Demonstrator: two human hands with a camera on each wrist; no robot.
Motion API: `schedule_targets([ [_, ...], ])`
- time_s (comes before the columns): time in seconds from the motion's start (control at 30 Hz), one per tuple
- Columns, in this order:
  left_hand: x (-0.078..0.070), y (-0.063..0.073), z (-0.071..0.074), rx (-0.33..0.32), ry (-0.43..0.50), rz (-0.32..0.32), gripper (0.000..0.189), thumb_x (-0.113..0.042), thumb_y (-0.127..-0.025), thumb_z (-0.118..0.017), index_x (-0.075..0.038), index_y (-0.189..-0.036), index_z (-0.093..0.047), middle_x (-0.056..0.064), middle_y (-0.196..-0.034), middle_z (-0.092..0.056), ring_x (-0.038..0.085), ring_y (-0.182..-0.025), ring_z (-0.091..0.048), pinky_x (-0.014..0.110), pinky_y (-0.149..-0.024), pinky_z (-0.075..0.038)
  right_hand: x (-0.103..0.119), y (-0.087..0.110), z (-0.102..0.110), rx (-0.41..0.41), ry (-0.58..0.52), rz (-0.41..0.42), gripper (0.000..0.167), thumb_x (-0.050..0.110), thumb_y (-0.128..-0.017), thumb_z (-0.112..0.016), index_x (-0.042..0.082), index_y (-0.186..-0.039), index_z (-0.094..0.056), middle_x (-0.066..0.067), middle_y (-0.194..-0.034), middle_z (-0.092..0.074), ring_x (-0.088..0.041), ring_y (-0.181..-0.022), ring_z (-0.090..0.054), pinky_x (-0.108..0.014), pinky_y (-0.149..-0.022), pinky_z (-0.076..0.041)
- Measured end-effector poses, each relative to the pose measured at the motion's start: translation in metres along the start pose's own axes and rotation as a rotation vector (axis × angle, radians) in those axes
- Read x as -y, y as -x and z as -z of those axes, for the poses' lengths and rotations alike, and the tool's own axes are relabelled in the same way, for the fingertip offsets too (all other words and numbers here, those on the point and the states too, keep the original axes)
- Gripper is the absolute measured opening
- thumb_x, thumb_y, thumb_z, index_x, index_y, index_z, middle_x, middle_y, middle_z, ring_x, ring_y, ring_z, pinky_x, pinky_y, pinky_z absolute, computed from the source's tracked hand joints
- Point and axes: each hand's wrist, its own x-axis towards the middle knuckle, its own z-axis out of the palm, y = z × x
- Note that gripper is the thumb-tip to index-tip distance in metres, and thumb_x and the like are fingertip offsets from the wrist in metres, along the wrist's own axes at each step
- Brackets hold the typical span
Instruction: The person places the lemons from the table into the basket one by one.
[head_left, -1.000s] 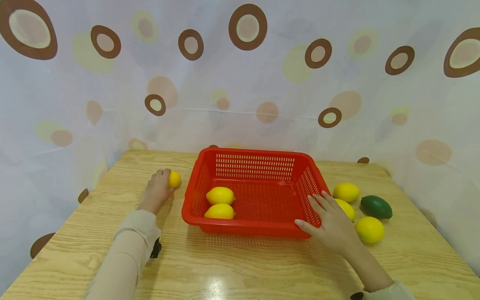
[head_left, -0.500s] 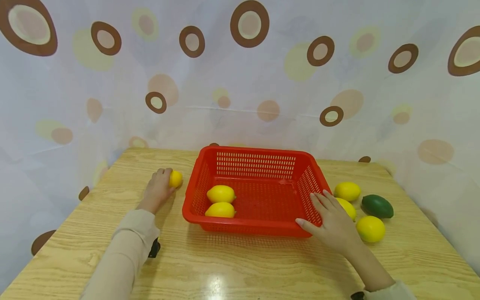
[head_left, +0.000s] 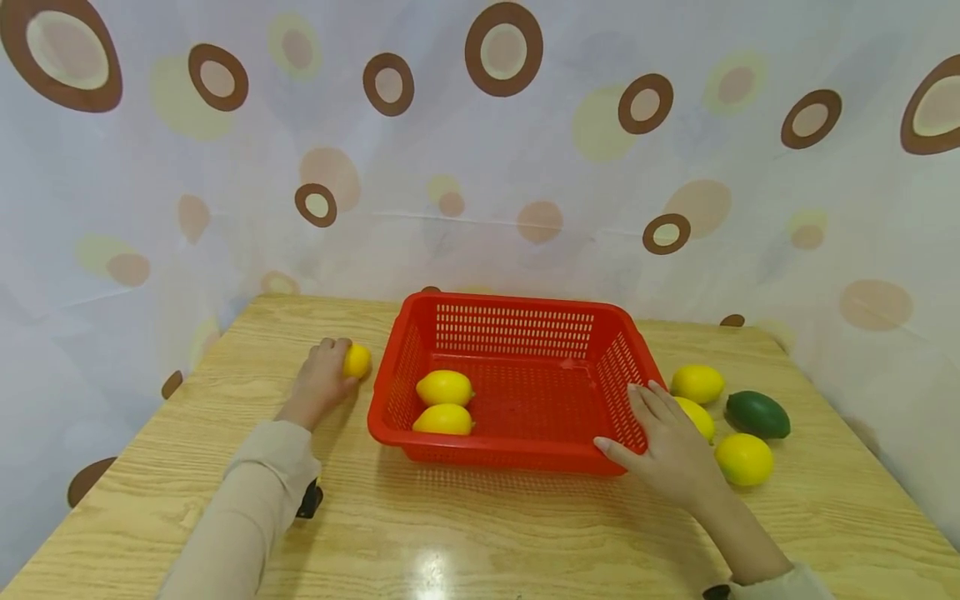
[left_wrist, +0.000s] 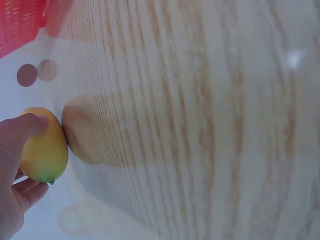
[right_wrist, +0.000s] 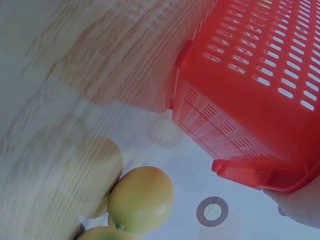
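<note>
My left hand (head_left: 324, 379) grips a yellow lemon (head_left: 357, 362) on the table, left of the red basket. The left wrist view shows the thumb on one side of this lemon (left_wrist: 46, 150) and fingertips at its far side; its lower side meets its reflection in the tabletop. Over the right front corner of the red plastic basket (head_left: 513, 454) lies my right hand (head_left: 671, 450), fingers extended across the rim and thumb spread toward the front edge. Inside the basket, a rear lemon (head_left: 445, 388) and a front lemon (head_left: 442, 419) lie together at the left.
Right of the basket lie a back lemon (head_left: 698, 384), a lemon partly behind my right hand (head_left: 697, 419), a near lemon (head_left: 744, 459) and a dark green lemon-shaped fruit (head_left: 757, 415). A patterned curtain (head_left: 480, 150) hangs behind the wooden table (head_left: 480, 533).
My left hand and its lemon have shifted very slightly right, toward the basket. The right hand stays at the basket corner, and the head view has drifted a little.
</note>
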Motion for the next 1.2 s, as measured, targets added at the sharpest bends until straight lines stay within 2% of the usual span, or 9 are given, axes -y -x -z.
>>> schedule_targets([
  [0.27,-0.001,-0.002,-0.003,-0.003,0.032,-0.002,0.049,-0.011,-0.078,-0.069,0.010,-0.117,-0.049,0.031,-0.108,-0.052,0.044,-0.095,-0.051,0.052,-0.083,-0.046,-0.001,0.001,-0.001,-0.005,-0.003,0.000,0.090,0.061,-0.085,-0.050,-0.006,-0.141,-0.030,-0.028,-0.146,-0.031,-0.043,-0.136,-0.025,-0.061,-0.107,-0.024],
  [0.7,-0.010,-0.005,0.009,0.006,0.046,-0.015,0.053,-0.008,-0.077,-0.070,0.009,-0.122,-0.047,0.032,-0.115,-0.050,0.045,-0.103,-0.050,0.053,-0.087,-0.046,-0.002,0.001,0.000,-0.011,-0.008,0.001,0.092,0.060,-0.085,-0.051,-0.007,-0.143,-0.025,-0.029,-0.147,-0.026,-0.044,-0.135,-0.025,-0.060,-0.107,-0.024],
  [0.9,-0.008,-0.005,0.013,-0.014,0.046,-0.022,0.054,-0.008,-0.075,-0.071,0.009,-0.120,-0.048,0.032,-0.113,-0.051,0.046,-0.101,-0.051,0.054,-0.084,-0.047,0.000,0.001,-0.001,-0.018,-0.011,0.001,0.092,0.060,-0.085,-0.051,-0.008,-0.142,-0.026,-0.028,-0.147,-0.027,-0.044,-0.135,-0.025,-0.059,-0.108,-0.025],
  [1.2,-0.004,-0.005,0.020,-0.002,0.044,-0.021,0.055,-0.007,-0.077,-0.069,0.011,-0.123,-0.046,0.033,-0.115,-0.050,0.045,-0.101,-0.050,0.054,-0.087,-0.046,0.000,0.001,-0.002,-0.026,-0.017,0.001,0.092,0.060,-0.085,-0.051,-0.008,-0.142,-0.025,-0.027,-0.148,-0.027,-0.044,-0.136,-0.025,-0.060,-0.108,-0.024],
])
